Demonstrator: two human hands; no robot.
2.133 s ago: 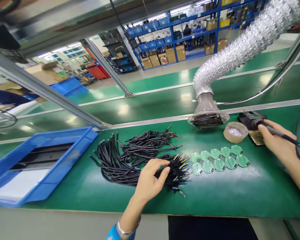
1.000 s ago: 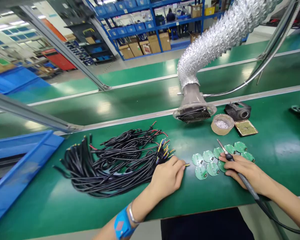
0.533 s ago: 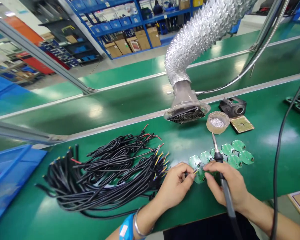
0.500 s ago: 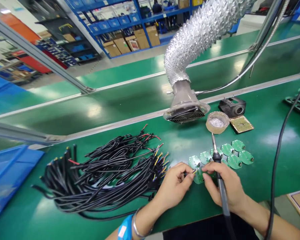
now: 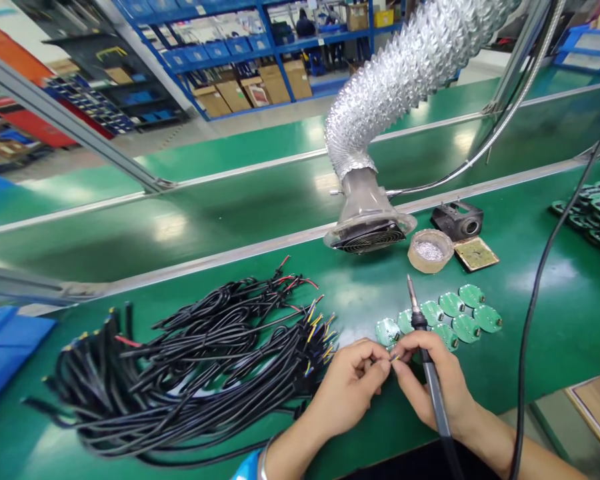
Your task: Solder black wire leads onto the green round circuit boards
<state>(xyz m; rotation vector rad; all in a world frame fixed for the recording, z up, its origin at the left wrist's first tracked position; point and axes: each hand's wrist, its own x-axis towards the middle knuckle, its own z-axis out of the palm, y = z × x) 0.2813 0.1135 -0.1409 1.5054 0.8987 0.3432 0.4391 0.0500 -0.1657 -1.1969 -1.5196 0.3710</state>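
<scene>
My left hand (image 5: 353,383) is closed in a pinch on the end of a cable, whose thin coloured wires (image 5: 395,358) poke out between the fingertips. My right hand (image 5: 440,383) carries a soldering iron (image 5: 433,377) across its fingers, tip pointing away from me. Its thumb and forefinger meet the same wires beside my left fingertips. Just beyond the hands, several round green circuit boards (image 5: 466,328) lie in rows. To the left spreads a big pile of black cables (image 5: 195,393) with stripped coloured ends. Most of the held cable is hidden by my left hand.
A fume extractor hood (image 5: 370,220) hangs over the bench (image 5: 330,260). Behind the boards stand a round solder pot (image 5: 431,250), a black iron holder (image 5: 457,219) and a sponge tray (image 5: 476,254). More boards (image 5: 595,213) are stacked far right. The iron's cord (image 5: 535,287) crosses the right side.
My hands have come together, right fingertips now touching the wires at the left fingertips. The soldering iron has shifted slightly left, its tip further from the solder pot. The view has also moved a little.
</scene>
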